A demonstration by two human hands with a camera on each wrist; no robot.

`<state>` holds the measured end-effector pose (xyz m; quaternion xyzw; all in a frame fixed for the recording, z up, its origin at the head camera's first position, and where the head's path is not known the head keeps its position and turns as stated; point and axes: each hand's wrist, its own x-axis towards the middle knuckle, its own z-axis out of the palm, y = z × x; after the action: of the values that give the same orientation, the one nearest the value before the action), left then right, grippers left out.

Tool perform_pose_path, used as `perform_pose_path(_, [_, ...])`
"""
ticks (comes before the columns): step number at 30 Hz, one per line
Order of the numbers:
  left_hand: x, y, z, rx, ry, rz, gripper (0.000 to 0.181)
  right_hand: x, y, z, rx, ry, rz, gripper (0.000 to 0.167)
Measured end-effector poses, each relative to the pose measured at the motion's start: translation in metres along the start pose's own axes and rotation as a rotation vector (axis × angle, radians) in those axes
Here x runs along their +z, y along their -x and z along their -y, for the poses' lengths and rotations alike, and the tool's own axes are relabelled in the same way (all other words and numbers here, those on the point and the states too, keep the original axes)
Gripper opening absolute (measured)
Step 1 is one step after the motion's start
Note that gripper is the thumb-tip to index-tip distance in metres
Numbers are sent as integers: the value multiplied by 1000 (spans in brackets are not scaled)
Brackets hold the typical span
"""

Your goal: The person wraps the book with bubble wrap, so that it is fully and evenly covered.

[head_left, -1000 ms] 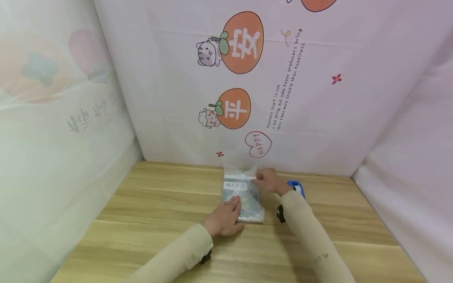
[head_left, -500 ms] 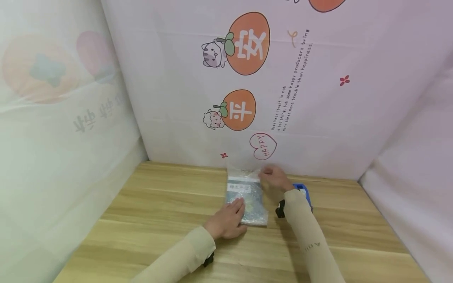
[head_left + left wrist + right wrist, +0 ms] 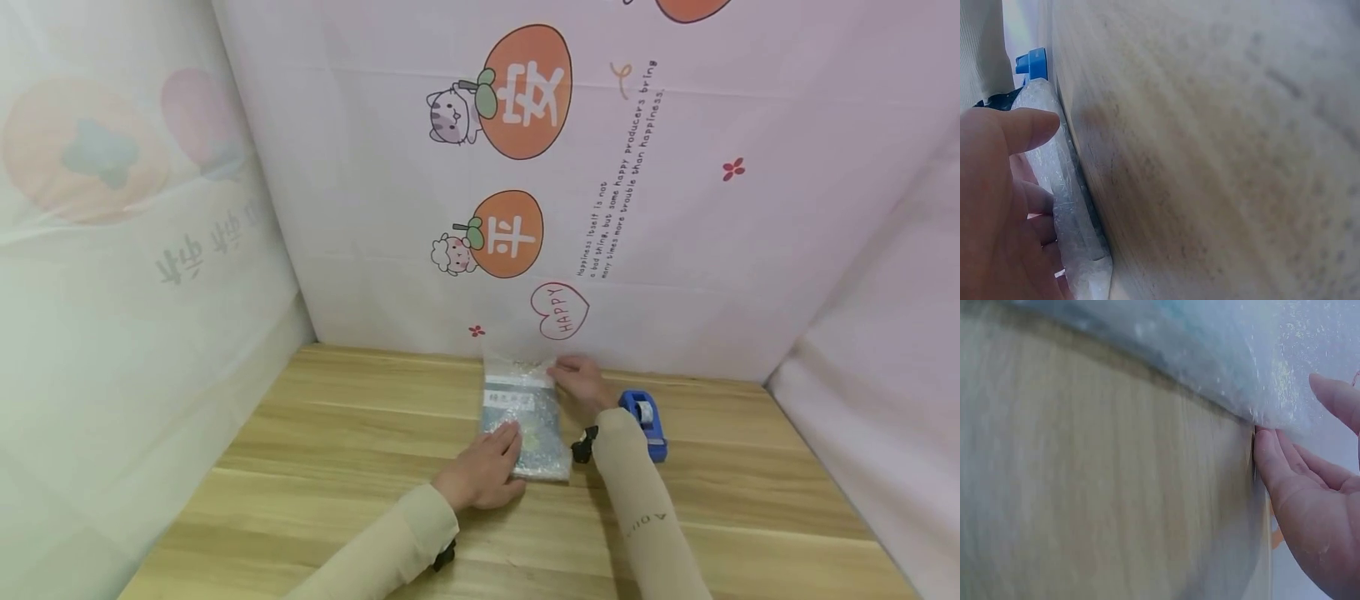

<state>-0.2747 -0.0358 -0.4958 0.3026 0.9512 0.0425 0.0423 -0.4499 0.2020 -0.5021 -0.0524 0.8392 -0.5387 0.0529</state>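
Note:
A flat book (image 3: 538, 457) in bubble wrap lies on the table in the head view, its blue-grey cover with a white title strip showing through. My left hand (image 3: 480, 472) rests on its lower left part with the fingers straight. By the far right corner is my right hand (image 3: 585, 383). In the right wrist view its straight fingertips touch the edge of the bubble wrap (image 3: 1229, 356), and the thumb (image 3: 1335, 399) stands apart. The left wrist view shows the left fingers lying along the wrapped book (image 3: 1082, 219). Loose wrap extends past the book's far end.
A blue tape dispenser (image 3: 654, 437) with a roll stands right of the book, beside the right forearm. The wooden table (image 3: 322, 467) meets a white printed cloth wall (image 3: 390, 275) just behind the book. Cloth walls also stand left and right.
My right hand has shifted slightly along the wrap's right edge, and its forearm has swung left, uncovering the tape dispenser. The left hand stays on the book. The head view has turned slightly.

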Motion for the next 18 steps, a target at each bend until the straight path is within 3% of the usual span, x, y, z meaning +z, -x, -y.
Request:
perform_pose_path(4, [1, -1, -1, -2, -10, 8, 77, 2, -2, -2, 5, -11, -12, 57])
perform_pose_path(10, [-1, 0, -2, 0, 0, 5, 76, 1, -11, 1, -44, 128, -74, 60])
perform_pose_path(14, [-1, 0, -1, 6, 2, -4, 76, -2, -17, 8, -105, 169, -97, 58])
perform_pose_path(18, [0, 0, 0, 2, 2, -1, 76, -3, -21, 18, -230, 277, -85, 51])
